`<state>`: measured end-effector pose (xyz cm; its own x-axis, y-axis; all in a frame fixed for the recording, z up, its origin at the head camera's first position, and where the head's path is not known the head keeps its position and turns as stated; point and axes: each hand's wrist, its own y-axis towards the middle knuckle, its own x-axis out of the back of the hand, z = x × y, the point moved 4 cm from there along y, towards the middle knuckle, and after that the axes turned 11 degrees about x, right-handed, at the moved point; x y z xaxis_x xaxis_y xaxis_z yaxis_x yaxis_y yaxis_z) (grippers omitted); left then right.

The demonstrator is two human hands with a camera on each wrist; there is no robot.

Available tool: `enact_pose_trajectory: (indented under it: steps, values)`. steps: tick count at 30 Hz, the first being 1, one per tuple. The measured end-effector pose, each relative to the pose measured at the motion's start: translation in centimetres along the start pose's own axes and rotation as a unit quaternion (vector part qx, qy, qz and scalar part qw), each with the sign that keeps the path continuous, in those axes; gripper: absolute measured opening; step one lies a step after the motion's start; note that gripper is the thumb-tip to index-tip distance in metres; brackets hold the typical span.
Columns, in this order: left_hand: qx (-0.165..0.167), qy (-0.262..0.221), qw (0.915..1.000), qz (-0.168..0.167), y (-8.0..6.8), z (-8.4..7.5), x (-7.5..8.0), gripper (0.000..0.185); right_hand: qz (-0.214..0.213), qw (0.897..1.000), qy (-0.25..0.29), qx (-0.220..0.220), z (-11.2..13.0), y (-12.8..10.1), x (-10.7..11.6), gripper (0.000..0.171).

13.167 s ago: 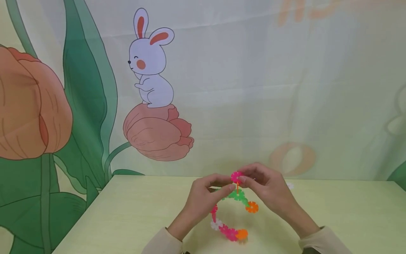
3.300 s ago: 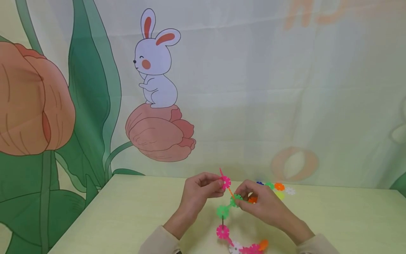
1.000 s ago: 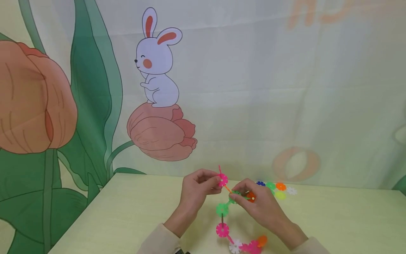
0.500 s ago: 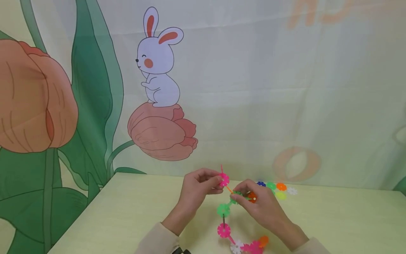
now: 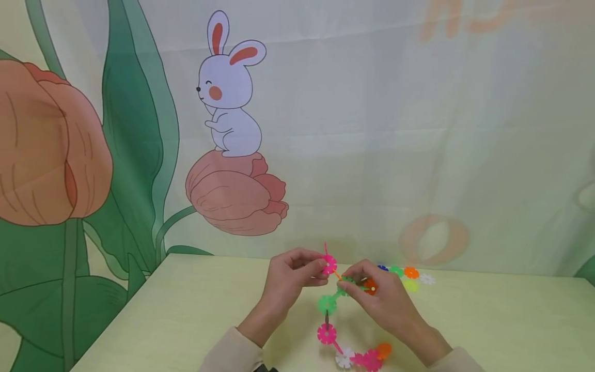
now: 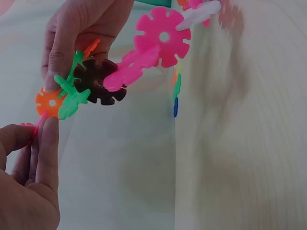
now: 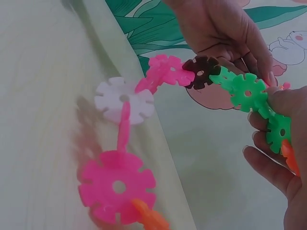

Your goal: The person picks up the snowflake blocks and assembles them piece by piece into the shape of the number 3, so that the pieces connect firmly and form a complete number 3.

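"Where's the chain [image 5: 327, 305]?"

"Over the desk [image 5: 492, 320], the fingers [image 5: 307, 253] of your left hand [image 5: 290, 276] pinching its top pink disc [image 5: 329, 264], those of your right hand [image 5: 381, 297] a green disc [image 5: 344, 293]."

"Room?"

"Desk spreads wide both sides; loose discs [image 5: 408, 270] lie near its rear edge. The left wrist view shows the brown disc [image 6: 92, 79] face-on, the head view edge-on."

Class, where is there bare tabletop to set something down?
Bare: the table from its left edge to the left sleeve, and the stretch right of the right sleeve and loose white piece. Crowded: between those sleeves, where left hand and right hand hold the linked chain; and behind the right hand, among flower pieces.
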<state>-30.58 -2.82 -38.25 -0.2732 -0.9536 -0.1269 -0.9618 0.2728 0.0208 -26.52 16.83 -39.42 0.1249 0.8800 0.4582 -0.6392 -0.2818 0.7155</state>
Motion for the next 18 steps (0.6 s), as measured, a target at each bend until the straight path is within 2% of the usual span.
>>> enact_pose_trajectory:
  steps: [9,18]
  values:
    - [0.008,-0.019,0.9998,0.006,0.0,0.3,-0.13,0.019,-0.002,1.0,-0.005,0.009,0.14,0.0,0.06,0.015]
    - [-0.006,0.009,0.9999,-0.012,-0.01,0.26,-0.23,0.019,0.011,1.0,0.0,0.004,-0.19,-0.03,-0.5,0.017]
